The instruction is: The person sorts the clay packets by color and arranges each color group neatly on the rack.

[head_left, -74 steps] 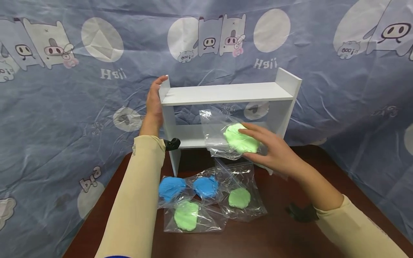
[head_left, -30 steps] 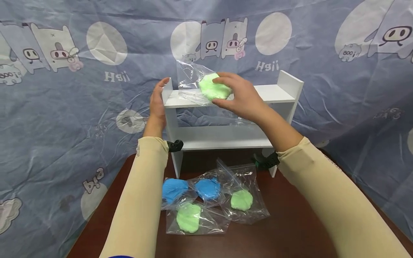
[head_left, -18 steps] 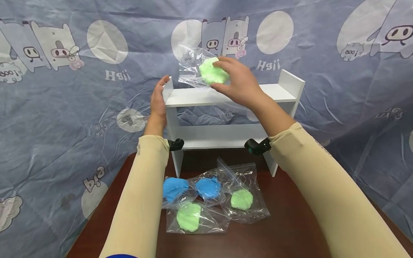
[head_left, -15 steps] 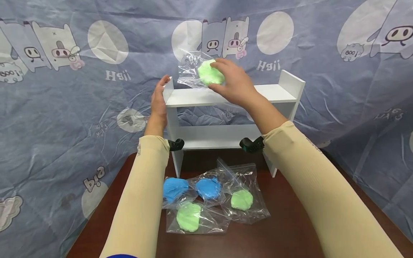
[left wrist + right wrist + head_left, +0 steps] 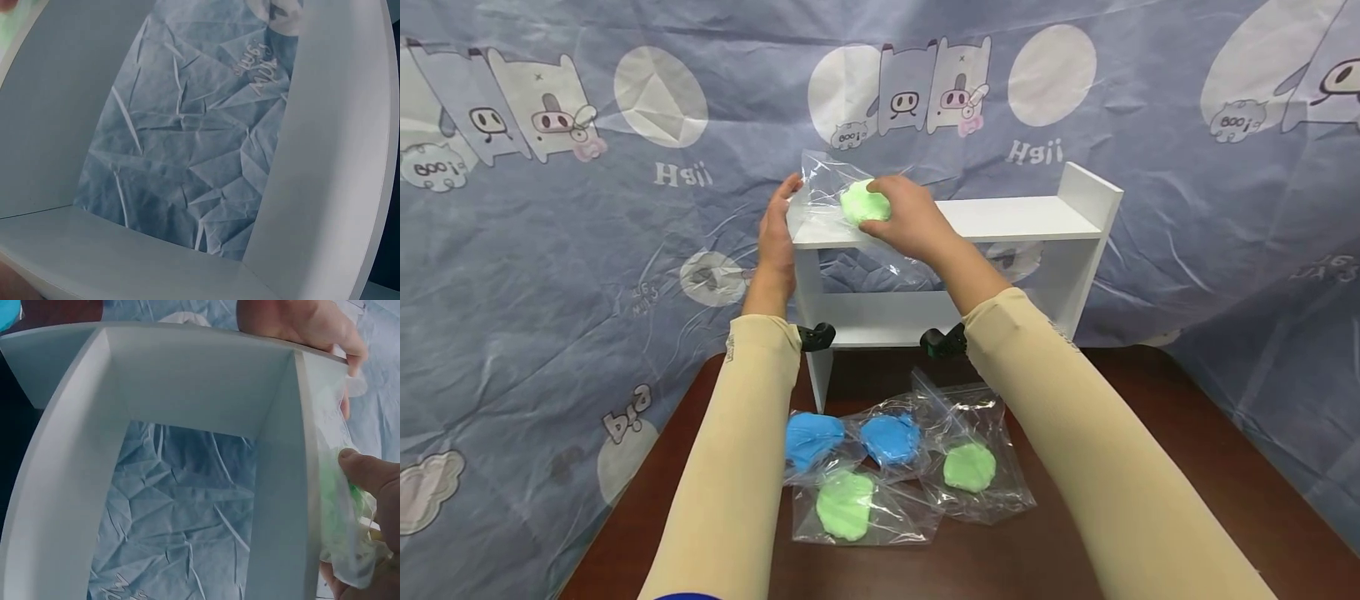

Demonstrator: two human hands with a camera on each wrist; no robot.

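Note:
In the head view my right hand (image 5: 913, 218) pinches a clear zip bag of light green modelling clay (image 5: 861, 205) over the left end of the white shelf's (image 5: 1015, 218) top board. The right wrist view shows the bagged green clay (image 5: 334, 500) beside that board, with the thumb pressed on it. My left hand (image 5: 777, 242) holds the shelf's left side panel from outside. Its fingers bend over the panel's upper edge in the right wrist view, where the left hand (image 5: 300, 322) shows partly. The left wrist view looks into the shelf's middle compartment, past its side panel (image 5: 144, 250).
On the dark table (image 5: 985, 558) before the shelf lie bagged clay lumps: two blue lumps (image 5: 890, 438) and two green lumps (image 5: 970, 467), their bags overlapping. A patterned blue cloth (image 5: 587, 250) hangs behind and around.
My right hand has carried the bagged green clay from in front of the shelf upward and left, then lowered it to the top board's left end. The left hand has stayed at the side panel.

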